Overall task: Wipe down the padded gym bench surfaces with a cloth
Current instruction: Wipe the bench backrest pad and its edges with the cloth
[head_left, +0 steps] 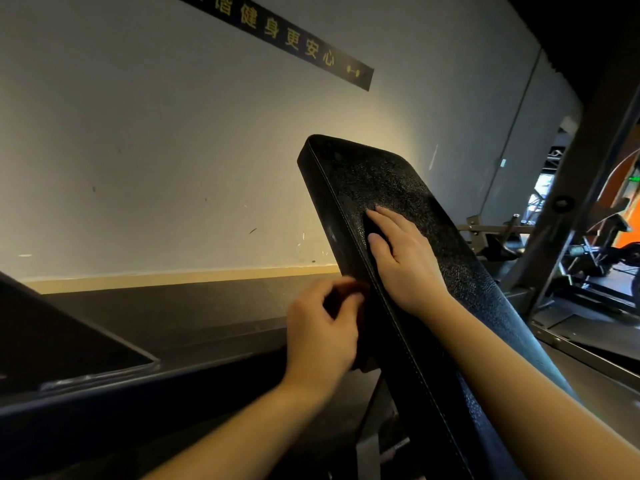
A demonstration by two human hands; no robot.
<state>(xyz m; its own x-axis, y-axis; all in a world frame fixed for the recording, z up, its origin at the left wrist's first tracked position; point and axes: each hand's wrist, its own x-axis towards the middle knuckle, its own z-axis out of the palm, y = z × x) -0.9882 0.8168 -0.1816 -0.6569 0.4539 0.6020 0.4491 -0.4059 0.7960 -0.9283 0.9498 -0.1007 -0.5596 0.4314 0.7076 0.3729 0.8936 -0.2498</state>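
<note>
head view, single frame.

bench pad [398,181]: black, grained top face, stitched seam along the left edge; tilted, rising from lower right to its rounded upper end near frame centre. sheen on the top face, patchy.

right hand [405,258]: laid flat on the top face of the pad, about midway up. fingers straight and pointing up the slope, thumb spread toward the seam. released, grasping nothing. forearm lying along the pad down to the lower right corner.

left hand [318,334]: just beside the pad's left side face, below the level of the right hand. fingers curled, grasping a dark brownish cloth [356,288]. motion blur at the fingertips.

cloth: bunched in the left hand, pressed to the side face of the pad just below the seam; another bit showing under the heel of the hand. edges too blurred to trace, full extent not clear.

surroundings: pale wall [156,150] behind, with scuff marks and a warm patch of light near the pad's top. dark strip sign [291,39] with yellow characters, slanting across the upper wall. light baseboard [173,280] over dark floor [207,306]. grey metal upright [581,202] to the right of the pad; more gym equipment and an orange panel [625,233] beyond it. dark slab with a shiny rim [52,341] at lower left, kind not identifiable.
</note>
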